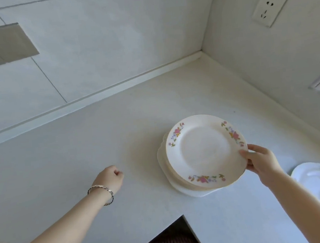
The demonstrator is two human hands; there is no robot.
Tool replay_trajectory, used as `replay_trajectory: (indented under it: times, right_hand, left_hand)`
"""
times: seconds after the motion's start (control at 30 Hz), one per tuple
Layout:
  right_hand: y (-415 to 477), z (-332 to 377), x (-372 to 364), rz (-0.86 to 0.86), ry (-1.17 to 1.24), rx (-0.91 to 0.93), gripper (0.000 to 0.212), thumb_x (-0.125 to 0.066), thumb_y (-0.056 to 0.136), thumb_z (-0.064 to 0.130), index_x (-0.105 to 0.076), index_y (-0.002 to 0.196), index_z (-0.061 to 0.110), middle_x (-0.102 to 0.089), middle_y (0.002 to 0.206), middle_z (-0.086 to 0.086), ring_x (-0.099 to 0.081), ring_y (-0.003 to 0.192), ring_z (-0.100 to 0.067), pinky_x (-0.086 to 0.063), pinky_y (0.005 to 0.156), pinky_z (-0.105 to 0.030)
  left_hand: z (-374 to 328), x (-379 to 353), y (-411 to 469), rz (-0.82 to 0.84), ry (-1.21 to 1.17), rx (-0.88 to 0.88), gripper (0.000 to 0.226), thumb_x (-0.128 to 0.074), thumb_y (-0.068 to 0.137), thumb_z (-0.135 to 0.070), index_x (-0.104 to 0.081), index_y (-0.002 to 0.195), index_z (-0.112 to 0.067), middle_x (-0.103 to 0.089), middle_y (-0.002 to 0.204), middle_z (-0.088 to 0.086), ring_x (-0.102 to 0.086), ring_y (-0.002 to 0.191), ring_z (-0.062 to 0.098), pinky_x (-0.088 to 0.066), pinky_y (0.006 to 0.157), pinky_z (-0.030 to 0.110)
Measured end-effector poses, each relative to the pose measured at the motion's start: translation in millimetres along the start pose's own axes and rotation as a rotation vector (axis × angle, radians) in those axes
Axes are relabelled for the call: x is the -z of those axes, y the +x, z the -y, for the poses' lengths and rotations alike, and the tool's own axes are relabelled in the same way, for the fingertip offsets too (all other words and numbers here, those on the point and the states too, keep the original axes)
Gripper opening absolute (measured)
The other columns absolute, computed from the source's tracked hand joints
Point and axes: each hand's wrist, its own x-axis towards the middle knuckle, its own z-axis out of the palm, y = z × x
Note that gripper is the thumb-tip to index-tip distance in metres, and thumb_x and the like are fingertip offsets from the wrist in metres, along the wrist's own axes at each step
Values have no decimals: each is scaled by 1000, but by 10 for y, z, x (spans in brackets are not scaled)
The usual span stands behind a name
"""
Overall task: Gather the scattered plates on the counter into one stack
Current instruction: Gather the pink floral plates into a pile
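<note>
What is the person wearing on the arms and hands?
Both forearms are bare, with no sleeves in view. The left hand has a thin silver-coloured bracelet of small flat links at the wrist. The right hand shows no ring, watch or glove.

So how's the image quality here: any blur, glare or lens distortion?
Head view: soft, even daylight with faint shadows; wide-angle bending curves the backsplash edge; floral plate in the right hand is sharp; the plate at the right edge is washed out and smeared.
</note>
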Motion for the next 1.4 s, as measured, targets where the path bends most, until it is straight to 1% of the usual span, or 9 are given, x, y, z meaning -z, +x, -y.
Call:
replay_trajectory:
  times: [0.3, 0.43, 0.6, 0.77, 0.87, 1.07, 1.23, 1.3, 1.4]
  right_hand:
    - [67, -341, -104, -124, -32, -5, 18, -50, 86, 2, -61, 98, 12, -60, 72, -6, -55, 68, -29, -50, 69, -37]
    - [12, -430, -261, -278, -242, 102, 17, -51, 86, 19, -52, 70, 12, -51, 68, -8, -43, 65, -27, -28, 49, -27]
    - [32, -542, -396, -307, -310, 60, 43, -64, 71, 37, -63, 102, 7, -61, 104, -19, -58, 93, -33, -43, 70, -32]
    - [-17, -560, -532, -337, -262, 124, 61, -64, 84, 22, -40, 138, 6, -35, 140, -16, -34, 132, -28, -30, 108, -39]
    - [16, -601, -666, -314, -110, 86, 71, -59, 89, 23, -21, 148, 12, -29, 150, -12, -33, 137, -27, -28, 112, -40]
    - [168, -562, -684, -297, -98, 58, 61, -55, 89, 20, -29, 143, 11, -41, 143, -14, -43, 128, -31, -37, 107, -45]
    - [58, -416, -716, -327, -614, 333, 64, -56, 84, 10, -30, 142, 5, -25, 153, -13, -17, 141, -32, -17, 117, -42]
    - [-77, -291, -859, -216, -730, 638, 46, -55, 84, 8, -50, 130, 5, -44, 141, -12, -32, 134, -33, -25, 111, -35]
    - [-277, -45, -1187, 237, -810, 666, 27, -50, 90, 9, -65, 113, 10, -64, 111, -4, -56, 111, -20, -44, 90, -25]
  left_hand:
    - [-126, 188, 42, -9, 56, -11, 22, -44, 87, -14, -46, 65, -15, -71, 71, 11, -71, 70, 29, -51, 69, 31]
    - [-69, 223, 104, -2, 37, -3, 22, -44, 87, -13, -46, 66, -14, -65, 62, 5, -63, 57, 24, -40, 57, 23]
    - [2, 208, 117, 28, 18, -6, 20, -44, 89, -14, -46, 69, -12, -62, 59, 2, -59, 53, 21, -39, 56, 22]
    - [73, 216, 143, 27, -3, 9, 19, -44, 89, -12, -48, 71, -11, -63, 60, 4, -59, 53, 21, -38, 55, 22]
    - [107, 231, 166, 25, 6, 14, 18, -45, 89, -13, -50, 73, -10, -64, 61, 4, -60, 55, 22, -40, 58, 24]
    - [164, 220, 199, 21, 33, 17, 18, -44, 90, -14, -50, 74, -11, -65, 64, 5, -60, 56, 22, -40, 57, 23]
    - [224, 134, 183, 25, 24, 39, 19, -44, 91, -14, -49, 73, -11, -64, 62, 4, -59, 55, 21, -40, 59, 24]
    - [283, 114, 172, 25, 11, 54, 19, -44, 90, -14, -49, 72, -12, -64, 61, 3, -60, 57, 23, -41, 61, 25]
    - [410, 152, 141, 10, -11, 84, 20, -43, 90, -15, -49, 72, -12, -62, 60, 1, -60, 59, 23, -42, 62, 26]
